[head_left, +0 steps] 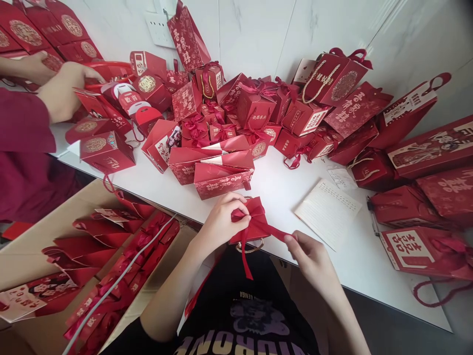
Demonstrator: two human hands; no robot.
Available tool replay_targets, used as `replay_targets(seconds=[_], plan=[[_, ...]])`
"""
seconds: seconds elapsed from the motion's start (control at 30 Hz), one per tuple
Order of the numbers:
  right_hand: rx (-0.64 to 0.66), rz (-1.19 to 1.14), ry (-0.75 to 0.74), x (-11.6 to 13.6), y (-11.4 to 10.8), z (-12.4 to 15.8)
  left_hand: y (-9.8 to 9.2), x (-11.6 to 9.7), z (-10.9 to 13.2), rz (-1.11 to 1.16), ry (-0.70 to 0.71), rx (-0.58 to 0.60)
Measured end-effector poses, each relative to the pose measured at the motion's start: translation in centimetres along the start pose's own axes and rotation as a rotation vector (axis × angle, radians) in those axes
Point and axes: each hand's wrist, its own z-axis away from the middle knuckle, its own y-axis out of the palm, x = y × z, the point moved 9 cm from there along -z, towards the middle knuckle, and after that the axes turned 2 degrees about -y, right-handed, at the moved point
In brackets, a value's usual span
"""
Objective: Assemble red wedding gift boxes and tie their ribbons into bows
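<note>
Head camera: a lined notebook [328, 214] lies on the white table [275, 172], and to its left, a little nearer the person, a small red box [254, 232] sits at the table's front edge with a red ribbon [273, 230] tied over its top. The left hand [225, 217] is at the box, on the side away from the notebook, thumb and forefinger pinched together on a loop of the ribbon, the other fingers curled loosely. The right hand [310, 251], just on the near side of the notebook, pinches one ribbon end between thumb and forefinger with no gap, drawing it out straight from the knot. The other ribbon end hangs down past a gold cord [257, 249] on the box's near side. Left of the notebook and farther back stand two red cartons [221, 177] with their flaps up, and behind them a heap of red gift boxes [256, 111]. A pen [372, 217] lies right of the notebook. Far to the notebook's left, a co-worker's hand [61, 93] in a maroon sleeve [25, 123] reaches by a red basket [111, 69].
</note>
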Motion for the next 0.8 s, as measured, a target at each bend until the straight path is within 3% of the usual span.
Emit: replay_targets(seconds=[0.1,0.2,0.27,0.37,0.47,0.6,0.8], plan=[[0.127,-0.067,0.079,-0.3,1.2,1.7,0.0,0.0,0.1,-0.002,0.013,0.001],[0.448,-0.194,0.100,0.6,6.0,3.4,0.0,-0.1,0.1,0.004,0.032,-0.010],[0.544,-0.314,0.081,1.6,8.8,3.5,-0.1,-0.2,0.0,0.001,0.038,-0.021],[0.524,-0.582,0.110,2.4,11.7,2.4,0.0,-0.3,0.0,-0.003,0.033,-0.024],[0.491,-0.666,0.126,2.3,12.9,1.6,0.0,-0.4,0.0,0.004,0.019,-0.018],[0.415,-0.497,0.065,1.8,12.2,1.2,-0.1,-0.3,0.1,0.003,-0.003,-0.022],[0.194,-0.143,-0.071,1.6,10.1,1.0,0.1,-0.1,0.1,0.017,-0.001,-0.003]])
